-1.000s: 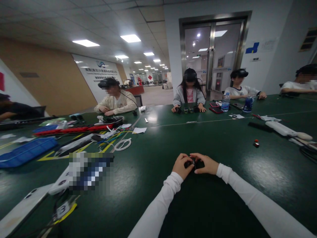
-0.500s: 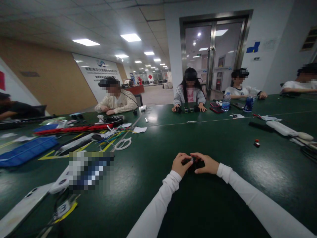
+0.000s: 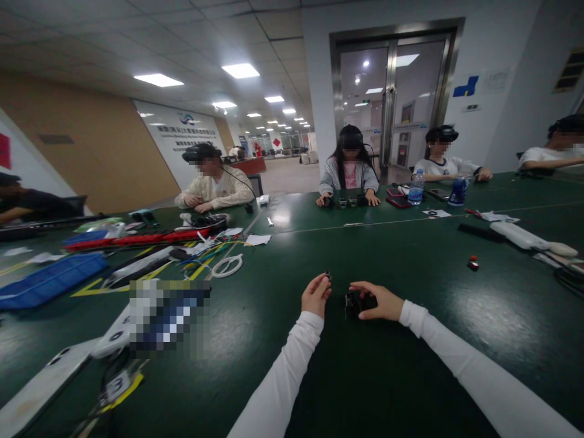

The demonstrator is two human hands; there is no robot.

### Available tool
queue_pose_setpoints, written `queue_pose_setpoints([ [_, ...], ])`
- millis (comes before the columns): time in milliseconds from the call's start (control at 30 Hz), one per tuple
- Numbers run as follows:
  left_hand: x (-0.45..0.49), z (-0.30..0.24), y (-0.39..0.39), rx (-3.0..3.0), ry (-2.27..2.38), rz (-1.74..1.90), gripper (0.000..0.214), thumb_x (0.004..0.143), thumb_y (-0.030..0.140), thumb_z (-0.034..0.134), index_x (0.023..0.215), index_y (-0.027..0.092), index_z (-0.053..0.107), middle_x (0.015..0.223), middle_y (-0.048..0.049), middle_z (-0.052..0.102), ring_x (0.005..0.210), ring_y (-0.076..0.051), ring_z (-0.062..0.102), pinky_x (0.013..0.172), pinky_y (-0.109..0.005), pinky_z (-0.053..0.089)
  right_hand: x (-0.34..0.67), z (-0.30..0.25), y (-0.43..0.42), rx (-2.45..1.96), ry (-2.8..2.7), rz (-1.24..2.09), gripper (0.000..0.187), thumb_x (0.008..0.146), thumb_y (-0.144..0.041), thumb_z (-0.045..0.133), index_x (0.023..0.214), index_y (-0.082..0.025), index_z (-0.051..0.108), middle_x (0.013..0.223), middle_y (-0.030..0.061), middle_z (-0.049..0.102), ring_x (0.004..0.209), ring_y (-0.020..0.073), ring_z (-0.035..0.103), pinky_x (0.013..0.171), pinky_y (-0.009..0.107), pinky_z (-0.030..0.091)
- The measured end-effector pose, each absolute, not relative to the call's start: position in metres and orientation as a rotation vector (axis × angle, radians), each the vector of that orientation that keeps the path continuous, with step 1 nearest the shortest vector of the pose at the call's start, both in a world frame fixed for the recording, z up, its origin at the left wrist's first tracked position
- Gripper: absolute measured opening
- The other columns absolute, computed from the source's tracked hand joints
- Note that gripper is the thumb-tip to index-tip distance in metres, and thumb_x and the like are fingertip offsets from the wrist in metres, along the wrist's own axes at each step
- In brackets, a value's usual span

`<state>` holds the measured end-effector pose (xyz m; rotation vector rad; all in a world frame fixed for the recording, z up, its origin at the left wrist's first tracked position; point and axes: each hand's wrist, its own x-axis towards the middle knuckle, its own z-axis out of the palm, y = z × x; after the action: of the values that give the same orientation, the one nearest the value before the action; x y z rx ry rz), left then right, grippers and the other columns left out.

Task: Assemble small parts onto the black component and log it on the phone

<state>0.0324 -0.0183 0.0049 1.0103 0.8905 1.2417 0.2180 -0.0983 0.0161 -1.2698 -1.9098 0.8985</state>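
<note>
Own hands: 2, left hand (image 3: 316, 296) and right hand (image 3: 381, 302). Small black bits near: 2, tiny piece (image 3: 327, 277) at left fingertips, black part (image 3: 354, 303) under right. Other ppl (image 3: 349, 173) far side: 5. Bottles (image 3: 415, 187) far right: 2. Blue tray (image 3: 48, 277) left: 1. White cable coil (image 3: 227, 266): 1. Red item (image 3: 472, 263) right: 1.

Pretty big open room. Long dark green tables (image 3: 274, 340) pushed together, drop ceiling with bright square light panels (image 3: 240, 70), tan wall (image 3: 100, 158) on the left with a white banner (image 3: 182, 137), steel-framed glass double doors (image 3: 392, 103) straight ahead.
</note>
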Motion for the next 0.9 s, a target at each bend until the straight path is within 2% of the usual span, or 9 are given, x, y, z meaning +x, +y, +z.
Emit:
queue_pose_setpoints([
  [133,0.032,0.007,-0.020,1.140,0.921,1.240,0.038,0.061,0.037,0.063,0.090,0.015,0.058,0.087,-0.0073,0.062,0.071,-0.012,0.058,0.066,-0.027,0.046,0.220,0.016,-0.098,-1.238,-1.885,0.945,0.073,0.057,-0.029,0.068,0.122,-0.026,0.033,0.120,0.0054,0.046,0.095,0.0210,0.048,0.084,0.040,0.035],
  [267,0.036,0.010,-0.029,1.492,0.827,1.129,0.032,0.064,0.033,0.060,0.089,0.013,0.056,0.082,-0.0056,0.062,0.072,-0.013,0.058,0.074,-0.031,0.045,0.226,0.009,-0.092,-1.121,-1.718,1.083,0.064,0.061,-0.022,0.061,0.120,-0.026,0.036,0.122,0.0058,0.044,0.096,0.0210,0.048,0.080,0.040,0.036],
  [367,0.039,0.015,-0.041,1.731,0.751,1.033,0.027,0.070,0.031,0.055,0.091,0.014,0.054,0.083,-0.0050,0.062,0.078,-0.014,0.058,0.078,-0.030,0.043,0.230,0.000,-0.086,-1.001,-1.454,1.184,0.057,0.061,-0.019,0.056,0.115,-0.025,0.041,0.117,0.0056,0.048,0.094,0.0201,0.049,0.078,0.038,0.039],
  [467,0.041,0.023,-0.052,1.940,0.698,0.937,0.023,0.074,0.028,0.050,0.093,0.016,0.052,0.081,-0.0033,0.063,0.079,-0.013,0.058,0.080,-0.030,0.041,0.232,-0.004,-0.083,-0.941,-1.254,1.188,0.051,0.060,-0.018,0.053,0.110,-0.024,0.046,0.112,0.0053,0.052,0.093,0.0193,0.051,0.081,0.038,0.038],
  [633,0.038,0.031,-0.054,2.189,0.708,0.823,0.019,0.078,0.025,0.044,0.094,0.018,0.050,0.080,-0.0014,0.063,0.078,-0.013,0.058,0.079,-0.029,0.040,0.232,-0.004,-0.085,-0.974,-1.138,1.172,0.048,0.059,-0.017,0.052,0.107,-0.022,0.050,0.108,0.0067,0.054,0.091,0.0206,0.052,0.080,0.038,0.039],
  [767,0.027,0.028,-0.038,2.407,0.868,0.798,0.019,0.078,0.027,0.043,0.094,0.020,0.050,0.081,-0.0016,0.062,0.081,-0.014,0.057,0.081,-0.030,0.038,0.233,-0.003,-0.086,-0.984,-1.138,1.187,0.048,0.060,-0.017,0.052,0.108,-0.022,0.049,0.109,0.0072,0.054,0.091,0.0211,0.052,0.076,0.036,0.041],
  [900,-0.004,0.028,-0.009,2.505,1.265,0.776,0.019,0.078,0.027,0.043,0.094,0.021,0.050,0.082,-0.0025,0.061,0.082,-0.015,0.056,0.080,-0.031,0.036,0.236,-0.005,-0.088,-1.006,-1.155,1.202,0.046,0.063,-0.020,0.052,0.109,-0.022,0.049,0.110,0.0075,0.053,0.092,0.0219,0.052,0.074,0.037,0.041],
])
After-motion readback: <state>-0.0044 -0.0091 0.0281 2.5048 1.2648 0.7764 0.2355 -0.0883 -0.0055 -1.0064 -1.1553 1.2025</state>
